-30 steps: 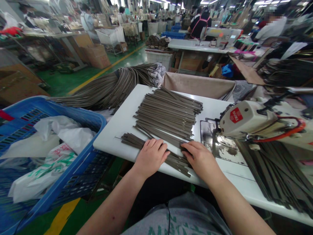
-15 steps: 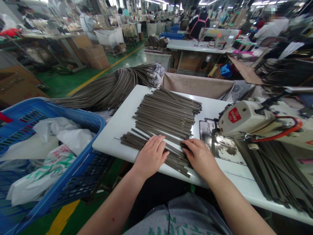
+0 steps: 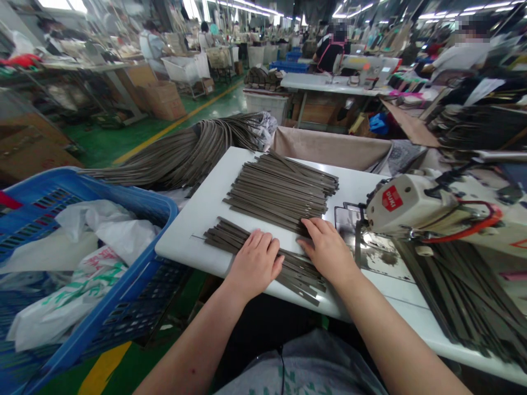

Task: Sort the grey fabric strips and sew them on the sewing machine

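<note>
Dark grey-brown flat strips lie in two groups on the white sewing table (image 3: pixel 181 230). The larger pile of strips (image 3: pixel 280 189) lies toward the back, with a narrow bare gap in front of it. My left hand (image 3: pixel 255 263) is curled over the smaller near bunch of strips (image 3: pixel 224 236), its fingertips partly hidden. My right hand (image 3: pixel 329 249) has its thumb and fingers apart, the fingertips at the near right corner of the larger pile and the thumb above the near bunch's right end.
A sewing machine (image 3: pixel 403 203) stands at the right, more strips (image 3: pixel 461 285) beneath its arm. At the left a blue basket (image 3: pixel 164 211) holds plastic bags (image 3: pixel 102 230). Long strips (image 3: pixel 181 148) hang behind the table. Other people sit at machines farther back.
The loose strips that lay slanted between the two groups have moved back against the larger pile, leaving a gap. My right hand has shifted slightly away from me; the left has barely moved.
</note>
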{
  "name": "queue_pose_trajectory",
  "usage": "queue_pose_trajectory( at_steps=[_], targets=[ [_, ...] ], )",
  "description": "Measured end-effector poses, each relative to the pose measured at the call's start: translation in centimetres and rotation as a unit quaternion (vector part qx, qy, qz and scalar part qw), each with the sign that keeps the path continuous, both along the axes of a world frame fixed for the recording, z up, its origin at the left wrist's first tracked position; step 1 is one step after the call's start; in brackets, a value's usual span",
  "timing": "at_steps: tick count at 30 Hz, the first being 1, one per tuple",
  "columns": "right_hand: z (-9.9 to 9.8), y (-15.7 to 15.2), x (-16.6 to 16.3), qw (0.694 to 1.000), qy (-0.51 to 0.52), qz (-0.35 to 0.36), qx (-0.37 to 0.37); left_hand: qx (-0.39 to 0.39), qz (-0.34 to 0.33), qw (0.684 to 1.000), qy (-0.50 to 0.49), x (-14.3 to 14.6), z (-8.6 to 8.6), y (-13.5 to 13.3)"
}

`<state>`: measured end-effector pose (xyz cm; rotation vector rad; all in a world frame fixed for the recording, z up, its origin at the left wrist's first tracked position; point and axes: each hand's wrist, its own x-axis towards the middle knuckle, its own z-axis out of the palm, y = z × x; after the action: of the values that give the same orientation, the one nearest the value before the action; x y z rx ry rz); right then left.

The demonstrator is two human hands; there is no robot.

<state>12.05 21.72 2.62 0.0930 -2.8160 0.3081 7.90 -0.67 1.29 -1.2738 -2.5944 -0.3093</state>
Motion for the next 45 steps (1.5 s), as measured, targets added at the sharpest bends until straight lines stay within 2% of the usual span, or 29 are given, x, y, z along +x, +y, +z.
queue_pose_trajectory(
  at_steps=[5, 12, 20, 27, 29, 33, 36, 42, 45],
  targets=[
    [-0.4, -0.4, 0.2, 0.999, -0.013, 0.030, 0.025, -0.005, 0.028, 1.000, -0.008, 0.1, 0.0, 0.2],
    [-0.3, -0.2, 1.4, 0.997, -0.019, 0.060, 0.055, 0.011, 0.014, 1.000, -0.002, 0.1, 0.1, 0.0],
    [0.1, -0.5, 1.9, 0.995, -0.039, 0.067, -0.061, 0.020, 0.049, 0.999, 0.013, 0.5, -0.6, -0.3],
    [0.5, -0.3, 1.9, 0.984, -0.080, 0.078, -0.135, 0.021, 0.036, 0.999, 0.016, 0.5, -0.6, -0.4],
    [0.4, -0.1, 1.7, 0.988, -0.051, 0.061, -0.129, 0.013, 0.039, 0.999, 0.011, 0.5, -0.4, -0.4],
    [-0.1, 0.4, 1.1, 0.998, 0.012, 0.008, -0.057, 0.011, 0.040, 0.999, 0.019, 0.6, -0.1, -0.3],
    [-0.6, 0.5, 0.9, 0.999, -0.018, 0.014, -0.043, 0.013, 0.035, 0.999, 0.028, 0.5, 0.0, -0.2],
    [-1.0, 0.2, 1.5, 0.997, -0.022, 0.017, -0.070, 0.005, 0.050, 0.999, 0.014, 0.5, -0.2, -0.3],
    [-0.8, 0.1, 1.8, 0.998, -0.027, 0.032, -0.043, 0.003, 0.050, 0.999, 0.009, 0.6, -0.4, -0.4]
  ],
)
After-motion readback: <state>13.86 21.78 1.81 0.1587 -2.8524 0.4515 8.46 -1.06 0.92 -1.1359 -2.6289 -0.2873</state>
